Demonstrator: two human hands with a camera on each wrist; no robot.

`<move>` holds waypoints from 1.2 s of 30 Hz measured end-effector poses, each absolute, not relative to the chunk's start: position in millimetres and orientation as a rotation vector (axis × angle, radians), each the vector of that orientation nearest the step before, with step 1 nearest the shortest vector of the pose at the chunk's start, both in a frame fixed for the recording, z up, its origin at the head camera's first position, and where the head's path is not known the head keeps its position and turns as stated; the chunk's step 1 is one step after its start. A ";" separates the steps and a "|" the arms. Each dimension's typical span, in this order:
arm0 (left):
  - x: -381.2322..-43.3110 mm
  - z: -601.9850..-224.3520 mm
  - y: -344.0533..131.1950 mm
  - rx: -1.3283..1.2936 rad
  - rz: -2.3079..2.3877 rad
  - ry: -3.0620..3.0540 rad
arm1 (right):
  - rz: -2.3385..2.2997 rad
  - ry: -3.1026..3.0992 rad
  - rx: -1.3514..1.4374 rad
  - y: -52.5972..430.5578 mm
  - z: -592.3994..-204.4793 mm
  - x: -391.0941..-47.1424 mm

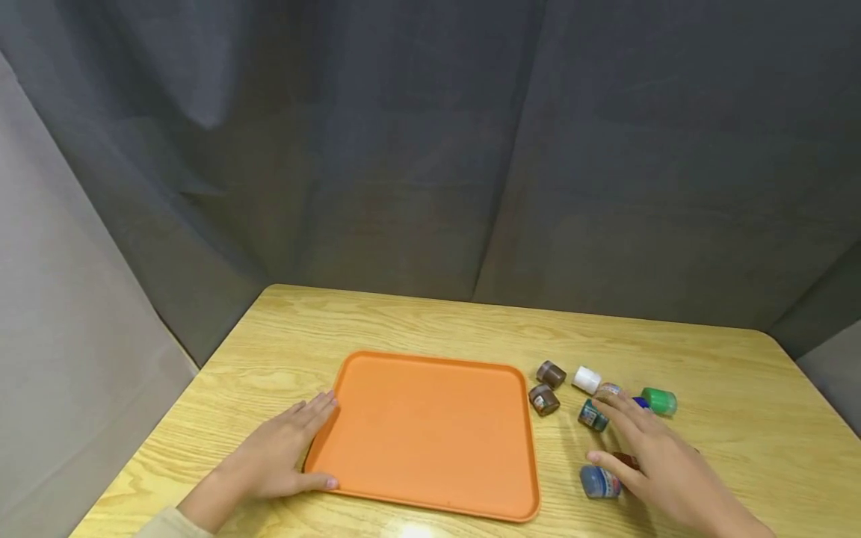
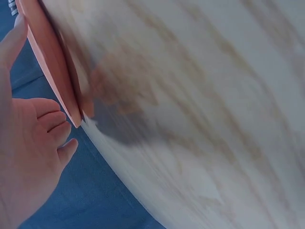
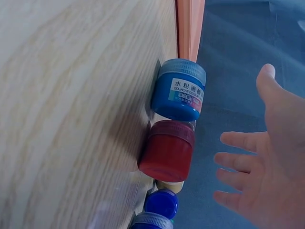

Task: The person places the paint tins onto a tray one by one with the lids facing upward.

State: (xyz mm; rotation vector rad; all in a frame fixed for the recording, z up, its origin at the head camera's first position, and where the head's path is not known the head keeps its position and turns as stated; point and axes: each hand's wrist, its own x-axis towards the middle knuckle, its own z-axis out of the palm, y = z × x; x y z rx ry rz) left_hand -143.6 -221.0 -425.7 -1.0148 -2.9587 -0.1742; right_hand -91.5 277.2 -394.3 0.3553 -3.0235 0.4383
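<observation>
An orange tray point(image 1: 430, 433) lies on the table, its bare inside facing up. At its left edge rests my left hand point(image 1: 279, 452), fingers extended and thumb by the near corner; the left wrist view shows that thumb against the tray's side point(image 2: 47, 57). My right hand point(image 1: 666, 463) hovers with spread fingers over a group of paint jars, holding nothing. Closest to its thumb is a blue gouache jar point(image 3: 178, 90), lying on its side. A red jar point(image 3: 167, 150) lies beside it, mostly hidden by the hand in the head view.
Two dark brown jars point(image 1: 543, 400) lie just right of the tray. Around the right hand are a white jar point(image 1: 587, 379), a teal jar point(image 1: 593, 415) and a green jar point(image 1: 659, 401). Dark curtains point(image 1: 403, 149) hang behind the wooden table point(image 1: 282, 329).
</observation>
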 end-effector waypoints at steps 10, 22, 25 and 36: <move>-141.4 -423.8 -220.2 -0.995 -0.155 -2.985 | 0.416 -3.143 0.301 272.9 -395.9 -84.9; -136.6 -424.0 -222.5 -0.984 -0.199 -3.019 | 0.567 -3.300 0.360 272.2 -394.5 -81.3; -136.3 -424.1 -223.4 -0.992 -0.203 -3.020 | 0.594 -3.326 0.360 271.7 -393.6 -80.3; -135.7 -421.7 -224.2 -0.994 -0.212 -3.062 | 0.552 -3.249 0.572 274.9 -394.2 -80.6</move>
